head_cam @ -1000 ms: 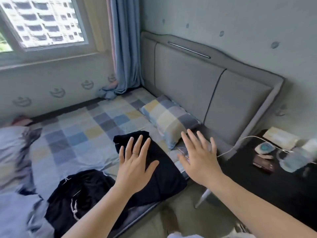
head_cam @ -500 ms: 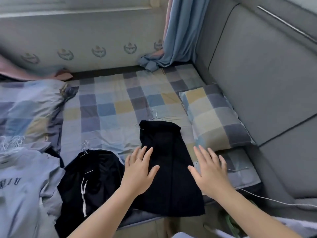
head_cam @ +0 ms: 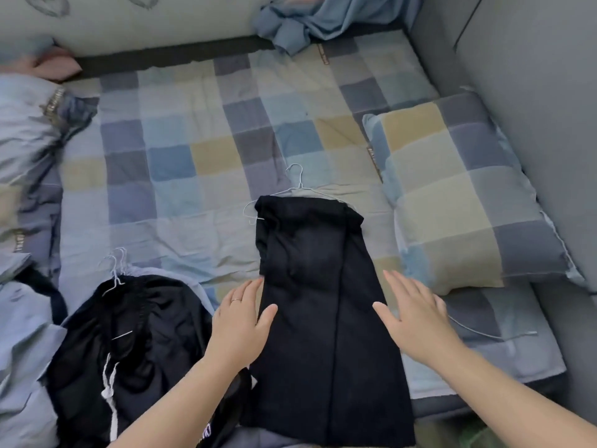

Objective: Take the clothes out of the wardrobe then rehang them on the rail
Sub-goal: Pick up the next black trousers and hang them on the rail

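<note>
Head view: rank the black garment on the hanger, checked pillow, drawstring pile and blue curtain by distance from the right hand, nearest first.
1. black garment on the hanger, at the thumb side of the right hand, and checked pillow, just past its fingertips: too close to call.
2. drawstring pile, across the garment, to the left.
3. blue curtain, at the bed's far edge.

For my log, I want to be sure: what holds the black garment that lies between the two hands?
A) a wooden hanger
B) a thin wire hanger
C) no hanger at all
B: a thin wire hanger sticks out from the top of the garment on the bed.
</note>
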`<state>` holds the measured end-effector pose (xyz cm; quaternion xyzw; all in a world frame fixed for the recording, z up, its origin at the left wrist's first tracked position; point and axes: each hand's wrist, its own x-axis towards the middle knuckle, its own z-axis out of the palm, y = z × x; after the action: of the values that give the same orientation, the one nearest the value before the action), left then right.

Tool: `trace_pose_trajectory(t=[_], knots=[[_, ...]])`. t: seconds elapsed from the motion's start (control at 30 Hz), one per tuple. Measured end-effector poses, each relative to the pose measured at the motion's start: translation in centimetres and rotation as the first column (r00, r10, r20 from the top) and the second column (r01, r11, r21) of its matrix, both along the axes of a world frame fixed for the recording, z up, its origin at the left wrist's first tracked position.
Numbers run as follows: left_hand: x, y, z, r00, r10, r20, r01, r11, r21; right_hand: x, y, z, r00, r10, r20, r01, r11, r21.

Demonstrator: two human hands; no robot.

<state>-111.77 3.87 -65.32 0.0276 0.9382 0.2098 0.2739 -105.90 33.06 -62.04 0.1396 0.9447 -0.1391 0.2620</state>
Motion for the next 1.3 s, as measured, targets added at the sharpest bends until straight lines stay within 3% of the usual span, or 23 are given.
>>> trace_pose_trajectory(t=[0.2,0.37,0.53,0.67,0.87,0.97,1.1,1.2,1.3], knots=[[-9.2,-0.5,-12.8,0.997,0.065,0.034,-0.066,0.997,0.031,-8.9,0.9,-12.6,0.996,0.073,-0.056,-0.064,0.987,0.147],[-16.5,0.5,-22.0,0.993,0.117,0.017,-0.118,0.991,0.063,-16.6,2.6,-23.3,0.999,-0.018,-0.047,0.026,0.986,0.164],[-22.9,1.4,-27.5,0.938,0.346,0.012,-0.345,0.930,0.124,-21.6,5.3,-30.3,0.992,-0.119,-0.047,0.124,0.985,0.118],[-27.1,1.0,-30.2,0.917,0.398,0.024,-0.398,0.908,0.129,-23.7,7.2,-33.8,0.979,-0.204,-0.002,0.204,0.979,-0.013],[-30.7,1.4,-30.9,0.859,0.491,0.143,-0.512,0.827,0.234,-25.3,7.6,-34.9,0.934,-0.350,-0.063,0.328,0.916,-0.232],[-32.1,1.1,-31.2,0.820,0.530,0.217,-0.571,0.782,0.249,-26.4,7.0,-34.3,0.862,-0.504,-0.046,0.446,0.799,-0.403],[-32.8,2.6,-30.0,0.783,0.570,0.248,-0.622,0.714,0.323,-27.2,7.5,-32.7,0.610,-0.790,0.067,0.668,0.466,-0.581],[-33.2,3.8,-28.5,0.783,0.576,0.235,-0.620,0.696,0.362,-27.5,8.4,-30.9,0.483,-0.868,0.115,0.657,0.273,-0.702],[-33.3,4.4,-26.9,0.777,0.602,0.183,-0.616,0.670,0.414,-27.6,9.4,-28.5,0.428,-0.895,0.122,0.610,0.187,-0.770]])
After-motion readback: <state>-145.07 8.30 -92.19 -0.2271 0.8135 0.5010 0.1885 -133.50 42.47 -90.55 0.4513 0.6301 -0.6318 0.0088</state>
